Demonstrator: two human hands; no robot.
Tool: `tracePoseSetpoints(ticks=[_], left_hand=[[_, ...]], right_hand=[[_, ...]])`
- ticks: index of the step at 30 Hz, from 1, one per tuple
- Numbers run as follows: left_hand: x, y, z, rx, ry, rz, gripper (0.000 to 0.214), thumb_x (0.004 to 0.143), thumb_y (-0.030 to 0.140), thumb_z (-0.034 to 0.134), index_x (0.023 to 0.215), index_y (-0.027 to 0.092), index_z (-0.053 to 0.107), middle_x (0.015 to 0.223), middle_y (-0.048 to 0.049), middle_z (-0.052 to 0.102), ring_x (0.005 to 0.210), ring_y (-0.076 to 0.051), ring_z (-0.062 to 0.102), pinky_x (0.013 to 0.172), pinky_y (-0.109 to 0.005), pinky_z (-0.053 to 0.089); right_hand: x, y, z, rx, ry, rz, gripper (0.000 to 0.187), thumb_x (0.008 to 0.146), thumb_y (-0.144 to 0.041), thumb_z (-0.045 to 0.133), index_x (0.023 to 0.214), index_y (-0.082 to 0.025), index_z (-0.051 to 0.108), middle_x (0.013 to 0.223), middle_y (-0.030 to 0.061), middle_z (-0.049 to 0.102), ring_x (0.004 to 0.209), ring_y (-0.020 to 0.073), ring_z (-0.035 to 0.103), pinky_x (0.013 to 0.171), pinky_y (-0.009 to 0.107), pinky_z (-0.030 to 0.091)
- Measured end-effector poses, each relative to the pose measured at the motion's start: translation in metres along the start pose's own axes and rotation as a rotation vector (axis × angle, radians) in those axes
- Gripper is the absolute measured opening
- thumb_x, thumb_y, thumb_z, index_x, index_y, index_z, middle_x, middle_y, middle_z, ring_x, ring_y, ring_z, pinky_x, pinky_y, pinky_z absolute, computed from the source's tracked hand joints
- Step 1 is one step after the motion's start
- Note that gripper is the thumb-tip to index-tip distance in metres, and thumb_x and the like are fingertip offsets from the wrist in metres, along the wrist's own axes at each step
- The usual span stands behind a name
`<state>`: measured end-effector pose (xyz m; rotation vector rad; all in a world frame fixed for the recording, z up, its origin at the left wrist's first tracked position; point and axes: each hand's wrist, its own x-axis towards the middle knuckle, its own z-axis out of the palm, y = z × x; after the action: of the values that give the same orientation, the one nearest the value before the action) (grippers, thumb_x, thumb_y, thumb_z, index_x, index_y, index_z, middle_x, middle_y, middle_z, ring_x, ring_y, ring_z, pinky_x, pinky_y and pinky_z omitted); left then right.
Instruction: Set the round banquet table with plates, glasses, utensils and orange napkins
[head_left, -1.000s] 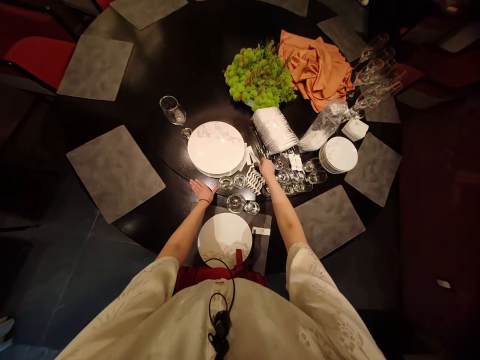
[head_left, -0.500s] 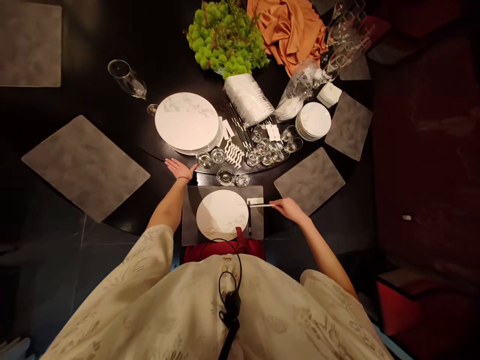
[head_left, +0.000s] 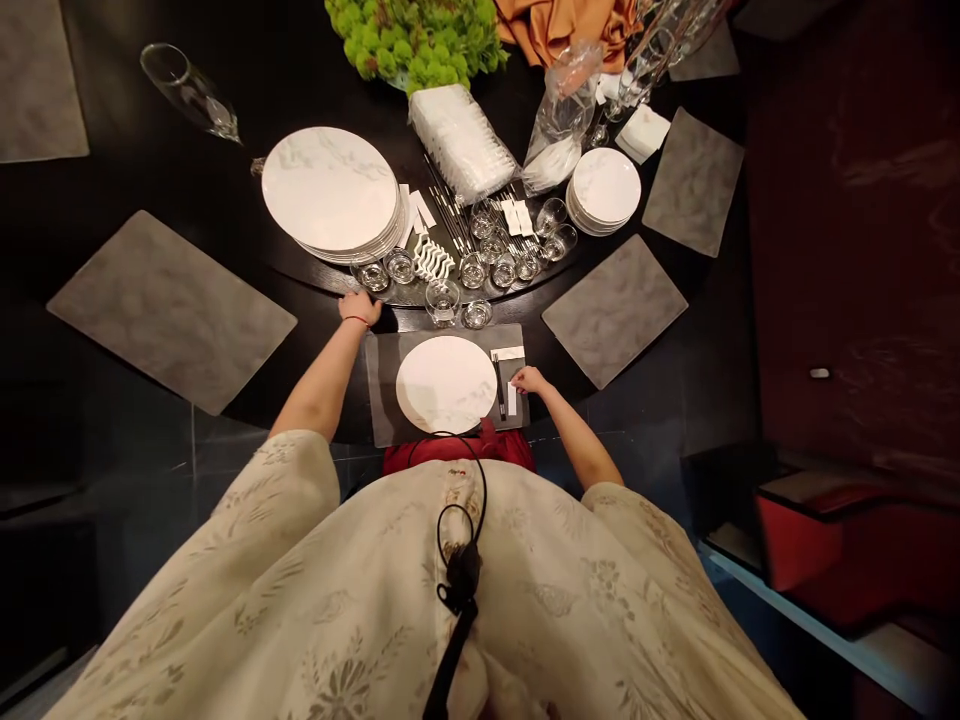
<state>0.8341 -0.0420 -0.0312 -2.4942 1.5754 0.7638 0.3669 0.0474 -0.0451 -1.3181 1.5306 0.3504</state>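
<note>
My left hand (head_left: 358, 304) lies flat with fingers out on the dark table, against the rim of the round turntable (head_left: 300, 268). My right hand (head_left: 529, 380) rests on the right side of the grey placemat (head_left: 380, 395) in front of me, fingers pinched on a slim white utensil (head_left: 512, 398). That utensil lies beside dark chopsticks (head_left: 499, 385), below a small white rest (head_left: 508, 353). A white plate (head_left: 446, 383) sits in the middle of the mat. Two small glasses (head_left: 442, 298) stand just beyond it.
The turntable carries a stack of large plates (head_left: 330, 192), small plates (head_left: 604, 188), several small glasses (head_left: 501, 268), wrapped white packs (head_left: 461, 140), cutlery and a green centrepiece (head_left: 416, 40). A wine glass (head_left: 187, 95) lies at left. Grey placemats (head_left: 169, 305) (head_left: 613, 308) flank mine.
My right hand came back from the turntable with a slim white utensil and has set it down beside the chopsticks. My left hand slid slightly toward the turntable's rim. The view tilted downward.
</note>
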Motion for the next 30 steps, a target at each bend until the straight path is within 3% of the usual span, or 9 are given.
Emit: tracePoseSetpoints(ticks=[4,7,10,13,16,19,22,28,30], left_hand=[[-0.023,0.022,0.022,-0.09,0.041,-0.051,0.07,0.087,0.037,0.054,0.14,-0.008,0.04,0.15,-0.0374,0.031,0.143,-0.042,0.03,0.115,-0.055,0.027],[-0.021,0.022,0.024,-0.112,0.071,-0.089,0.074,0.086,0.036,0.056,0.144,-0.006,0.037,0.154,-0.035,0.025,0.149,-0.043,0.015,0.116,-0.058,0.024],[-0.012,0.024,0.023,-0.152,0.099,-0.077,0.077,0.086,0.033,0.053,0.143,-0.015,0.031,0.153,-0.0394,0.022,0.149,-0.044,0.016,0.118,-0.057,0.021],[-0.004,0.038,0.026,-0.221,0.139,-0.112,0.085,0.089,0.039,0.049,0.142,-0.023,0.024,0.149,-0.0452,0.023,0.147,-0.047,0.018,0.118,-0.06,0.017],[0.0,0.054,0.036,-0.26,0.174,-0.203,0.101,0.084,0.05,0.055,0.143,-0.023,0.018,0.151,-0.0467,0.015,0.148,-0.051,0.01,0.116,-0.063,0.016],[0.0,0.059,0.046,-0.256,0.225,-0.226,0.109,0.081,0.055,0.059,0.145,-0.022,0.017,0.153,-0.0456,0.009,0.148,-0.051,0.004,0.117,-0.062,0.016],[0.001,0.052,0.053,-0.257,0.248,-0.197,0.11,0.082,0.059,0.056,0.145,-0.022,0.017,0.153,-0.0453,0.009,0.148,-0.051,0.005,0.117,-0.062,0.016],[0.012,0.028,0.059,-0.23,0.281,-0.162,0.115,0.085,0.071,0.046,0.144,-0.024,0.02,0.151,-0.0471,0.012,0.148,-0.052,0.006,0.117,-0.062,0.016],[0.016,0.018,0.061,-0.214,0.292,-0.149,0.115,0.085,0.072,0.044,0.143,-0.024,0.021,0.151,-0.047,0.012,0.148,-0.051,0.007,0.117,-0.061,0.017]], right_hand=[[0.007,0.01,0.011,0.048,0.032,-0.058,0.011,0.085,-0.018,0.067,0.087,-0.009,0.074,0.065,0.0049,0.071,0.059,0.0108,0.066,0.057,0.016,0.052],[0.005,0.014,0.014,-0.003,0.078,-0.143,0.016,0.081,-0.028,0.073,0.08,-0.012,0.074,0.066,0.0049,0.072,0.062,0.0129,0.067,0.059,0.018,0.051],[0.002,0.015,0.012,-0.208,0.212,-0.158,0.022,0.079,-0.038,0.076,0.076,-0.017,0.073,0.076,0.0059,0.074,0.073,0.0159,0.069,0.062,0.019,0.047],[0.001,0.009,-0.001,-0.3,0.32,-0.147,0.025,0.085,-0.045,0.069,0.079,-0.021,0.073,0.084,0.0049,0.075,0.08,0.0178,0.069,0.062,0.02,0.042],[0.003,-0.008,-0.032,-0.278,0.389,-0.186,0.026,0.092,-0.043,0.059,0.083,-0.023,0.073,0.083,0.004,0.075,0.079,0.0184,0.069,0.062,0.021,0.041],[0.012,-0.042,-0.083,-0.247,0.476,-0.28,0.03,0.094,-0.043,0.052,0.088,-0.022,0.073,0.083,0.0044,0.075,0.079,0.0187,0.069,0.066,0.021,0.043],[0.029,-0.091,-0.153,-0.233,0.571,-0.387,0.039,0.098,-0.047,0.043,0.096,-0.02,0.072,0.083,0.0065,0.074,0.078,0.0189,0.068,0.071,0.023,0.046],[0.087,-0.225,-0.33,-0.434,0.927,-0.55,0.044,0.101,-0.034,0.036,0.134,-0.012,0.055,0.116,0.0165,0.067,0.104,0.0245,0.063,0.091,0.035,0.048],[0.11,-0.268,-0.387,-0.521,1.083,-0.61,0.044,0.101,-0.029,0.033,0.136,-0.009,0.05,0.126,0.0198,0.059,0.117,0.0264,0.056,0.099,0.041,0.045]])
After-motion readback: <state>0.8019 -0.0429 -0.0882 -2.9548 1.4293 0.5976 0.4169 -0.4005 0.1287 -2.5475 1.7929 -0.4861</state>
